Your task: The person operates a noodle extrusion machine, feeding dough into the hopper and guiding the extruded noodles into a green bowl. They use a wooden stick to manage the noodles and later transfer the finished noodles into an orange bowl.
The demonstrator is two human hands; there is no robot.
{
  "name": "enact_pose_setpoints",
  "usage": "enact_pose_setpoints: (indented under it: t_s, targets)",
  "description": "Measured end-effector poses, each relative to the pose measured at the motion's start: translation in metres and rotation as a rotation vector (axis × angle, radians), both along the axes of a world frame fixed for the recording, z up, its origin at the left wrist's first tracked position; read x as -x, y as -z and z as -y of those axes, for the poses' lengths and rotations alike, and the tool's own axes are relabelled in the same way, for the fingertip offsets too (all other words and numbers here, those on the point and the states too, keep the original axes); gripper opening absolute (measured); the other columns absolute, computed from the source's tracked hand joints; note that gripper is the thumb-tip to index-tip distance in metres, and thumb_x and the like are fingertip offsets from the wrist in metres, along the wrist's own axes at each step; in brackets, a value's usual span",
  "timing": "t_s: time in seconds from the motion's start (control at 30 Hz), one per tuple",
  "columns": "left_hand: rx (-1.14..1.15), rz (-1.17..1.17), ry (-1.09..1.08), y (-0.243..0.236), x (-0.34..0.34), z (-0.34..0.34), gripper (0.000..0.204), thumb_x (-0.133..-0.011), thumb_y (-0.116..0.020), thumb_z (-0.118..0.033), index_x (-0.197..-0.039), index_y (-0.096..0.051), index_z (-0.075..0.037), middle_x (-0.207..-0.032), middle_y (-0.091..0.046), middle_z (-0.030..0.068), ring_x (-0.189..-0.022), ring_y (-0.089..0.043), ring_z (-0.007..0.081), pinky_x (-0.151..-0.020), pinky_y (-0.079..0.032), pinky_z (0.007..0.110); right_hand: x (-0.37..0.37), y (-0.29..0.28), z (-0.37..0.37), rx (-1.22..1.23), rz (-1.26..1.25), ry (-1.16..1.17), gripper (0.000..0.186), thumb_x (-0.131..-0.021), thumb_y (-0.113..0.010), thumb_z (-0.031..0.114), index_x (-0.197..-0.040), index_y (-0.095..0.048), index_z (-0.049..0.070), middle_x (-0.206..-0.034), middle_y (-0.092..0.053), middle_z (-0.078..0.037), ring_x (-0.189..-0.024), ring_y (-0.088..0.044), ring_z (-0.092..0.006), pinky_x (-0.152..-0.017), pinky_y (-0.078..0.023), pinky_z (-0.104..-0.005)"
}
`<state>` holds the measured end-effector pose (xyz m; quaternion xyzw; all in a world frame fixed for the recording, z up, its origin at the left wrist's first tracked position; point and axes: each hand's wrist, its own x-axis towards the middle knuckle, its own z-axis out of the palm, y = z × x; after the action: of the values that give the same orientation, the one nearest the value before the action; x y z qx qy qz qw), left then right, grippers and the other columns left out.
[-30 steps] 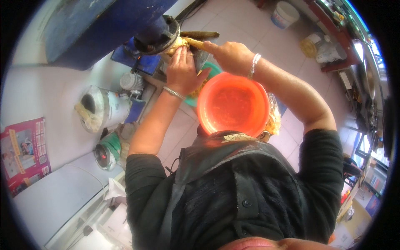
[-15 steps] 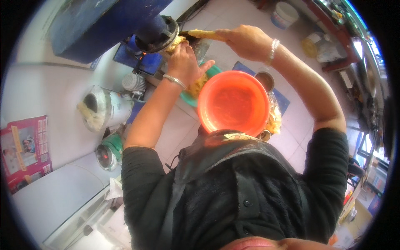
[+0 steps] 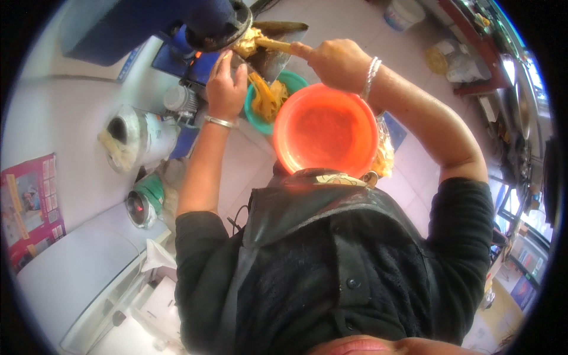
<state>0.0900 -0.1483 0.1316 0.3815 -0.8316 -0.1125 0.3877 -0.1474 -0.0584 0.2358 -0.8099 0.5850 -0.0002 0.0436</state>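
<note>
My right hand is closed around a pale yellow stick, which looks wooden. The stick's far end reaches a lumpy yellow mass below the dark round mouth of a blue machine. My left hand is open, with fingers stretched upward and thumb apart, just below that mouth. Whether its fingertips touch the machine, I cannot tell. A green basin beside the left hand holds yellow-orange soft strips. An orange-red basin stands in front of my body.
At the left are a small motor, a white bucket-like container and a green-wrapped can. A clear bag with yellow contents lies right of the orange-red basin. A white bucket stands on the far floor.
My left hand has drawn back from the yellow mass toward the lower left. My right hand has brought the stick's end left and against the mass. More of the green basin shows.
</note>
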Motion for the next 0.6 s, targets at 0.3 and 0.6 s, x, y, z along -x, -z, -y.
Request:
enact_pose_setpoints:
  t_s: [0.3,0.6]
  targets:
    - [0.131,0.075,0.094,0.006,0.007,0.01,0.038,-0.09,-0.057,-0.019,-0.117,-0.058,0.007,-0.122,-0.058,0.0239,-0.117,-0.054,0.0385,-0.099,-0.044,0.04,-0.007,0.01,0.009,-0.013,-0.021,0.045,0.056,-0.082,-0.055,0.007,-0.137,-0.045,0.007,-0.065,-0.062,-0.017,-0.06,-0.064,-0.0327,-0.053,-0.05,-0.0413]
    - [-0.552,-0.305,-0.277,0.097,-0.026,-0.015,0.015,-0.089,-0.057,-0.015,-0.09,-0.063,-0.001,-0.079,-0.066,0.0128,-0.063,-0.064,0.0245,-0.061,-0.051,0.033,0.022,-0.026,-0.021,-0.054,0.173,0.23,0.036,-0.093,-0.052,0.016,-0.129,-0.056,0.013,-0.07,-0.063,-0.015,-0.059,-0.064,-0.0277,-0.056,-0.052,-0.0368]
